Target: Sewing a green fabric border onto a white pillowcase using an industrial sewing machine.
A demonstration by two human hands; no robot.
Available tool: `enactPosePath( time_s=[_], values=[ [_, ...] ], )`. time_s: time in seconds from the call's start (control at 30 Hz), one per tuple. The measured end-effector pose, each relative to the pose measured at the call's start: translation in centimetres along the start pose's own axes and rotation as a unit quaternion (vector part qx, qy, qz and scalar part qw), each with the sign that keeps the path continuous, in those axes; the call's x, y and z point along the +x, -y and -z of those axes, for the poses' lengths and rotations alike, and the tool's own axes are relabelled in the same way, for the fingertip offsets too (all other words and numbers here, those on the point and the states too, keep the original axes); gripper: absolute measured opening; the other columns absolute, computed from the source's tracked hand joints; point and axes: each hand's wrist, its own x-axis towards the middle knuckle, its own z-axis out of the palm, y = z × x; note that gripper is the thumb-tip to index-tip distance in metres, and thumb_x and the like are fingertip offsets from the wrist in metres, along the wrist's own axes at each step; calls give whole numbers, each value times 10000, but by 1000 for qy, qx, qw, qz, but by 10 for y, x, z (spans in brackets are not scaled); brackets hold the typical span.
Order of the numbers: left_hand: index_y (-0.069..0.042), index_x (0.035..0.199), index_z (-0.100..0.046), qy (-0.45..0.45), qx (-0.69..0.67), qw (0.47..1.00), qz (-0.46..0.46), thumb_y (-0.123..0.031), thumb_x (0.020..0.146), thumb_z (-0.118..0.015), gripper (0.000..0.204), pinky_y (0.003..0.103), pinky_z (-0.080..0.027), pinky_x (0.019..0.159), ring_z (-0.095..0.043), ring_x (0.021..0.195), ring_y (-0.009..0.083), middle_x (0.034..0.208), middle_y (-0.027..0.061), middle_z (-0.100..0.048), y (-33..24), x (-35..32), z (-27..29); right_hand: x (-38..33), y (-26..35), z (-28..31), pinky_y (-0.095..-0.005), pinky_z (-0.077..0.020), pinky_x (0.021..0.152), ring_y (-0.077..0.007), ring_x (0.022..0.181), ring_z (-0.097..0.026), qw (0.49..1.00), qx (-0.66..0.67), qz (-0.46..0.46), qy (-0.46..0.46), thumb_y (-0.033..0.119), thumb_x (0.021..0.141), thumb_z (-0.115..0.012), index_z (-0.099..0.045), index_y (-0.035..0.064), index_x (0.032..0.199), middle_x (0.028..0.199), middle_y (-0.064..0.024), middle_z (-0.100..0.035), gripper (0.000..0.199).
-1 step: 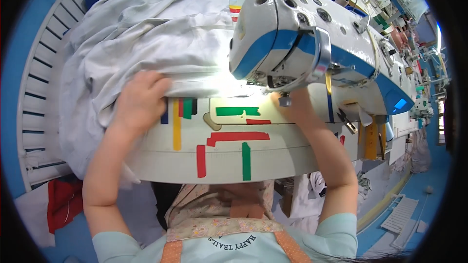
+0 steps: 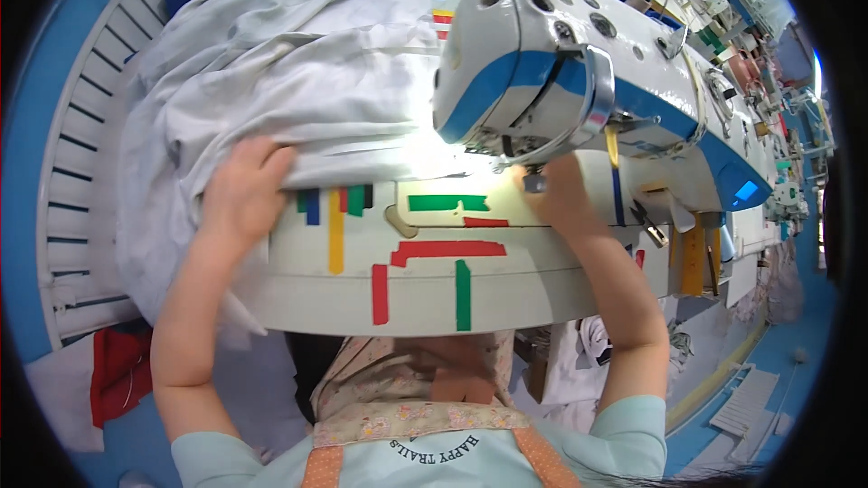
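Note:
A large white cloth [image 2: 298, 54] lies bunched over the left of the sewing table [image 2: 316, 303], its near edge running toward the lit needle area. My left hand [image 2: 246, 194] rests on that near edge, fingers bent a little and spread apart, the thumb not clearly seen. Above the table's right half stands a white and blue sewing machine [image 2: 551, 63]. Under its head, right of the needle area, is my right hand [image 2: 556, 194]; its fingertips are hidden by the machine's parts and glare. Coloured tape strips, including a long red one [image 2: 452, 249], mark the tabletop.
A white slatted rail [image 2: 77, 172] borders the left side. Thread snips [image 2: 648, 224] and a yellow strip [image 2: 692, 258] lie right of the machine bed. Red and white cloth [image 2: 117, 380] sits low on the left. More equipment crowds the far right.
My left hand has slid left along the cloth's edge, uncovering more tape strips. The cloth itself hardly shifts. My right hand stays beside the needle area. The whole view has moved slightly.

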Motion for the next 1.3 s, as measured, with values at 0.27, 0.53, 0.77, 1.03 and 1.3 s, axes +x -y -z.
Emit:
enactPosePath(
  time_s=[0.27,0.53,0.77,1.03,1.3],
  values=[
    [-23,1079,-604,250,-237,925,159,-19,862,-540,226,404,-516,721,-653,802,320,949,167,-664,-51,-101,36,-87,111,51,-256,-508,678,-136,815,-666,872,451,-187,19,-41,891,-534,-641,-31,1034,896,-105,-713,179],
    [5,1365,-464,214,-622,727,197,-151,977,-567,431,281,-440,990,-591,1145,177,1292,126,-592,-89,-105,53,-190,162,23,-215,-487,608,-156,916,-666,699,576,-423,18,22,926,-538,-563,5,1156,967,-122,-694,232],
    [-39,1269,-586,16,-315,947,65,-121,894,-634,387,348,-459,971,-585,1166,221,1252,112,-629,1,-75,47,-212,199,-73,-335,-502,926,-203,1107,-598,663,673,-293,149,95,875,-690,-489,2,1300,1338,-155,-538,479],
    [-79,1307,-552,24,55,998,3,-304,858,-650,512,424,-473,950,-552,1172,322,1285,168,-579,-3,-66,13,-158,266,-81,-390,-562,884,-258,1017,-627,439,800,-368,179,52,896,-658,-484,-31,1322,1240,-143,-579,468],
    [-35,1235,-572,402,53,906,124,-336,843,-678,506,455,-519,718,-632,763,403,1031,204,-628,-88,-137,69,-213,196,78,-275,-511,747,-125,891,-642,605,712,-343,96,27,872,-662,-656,-4,1015,973,-53,-675,146]
  ],
)
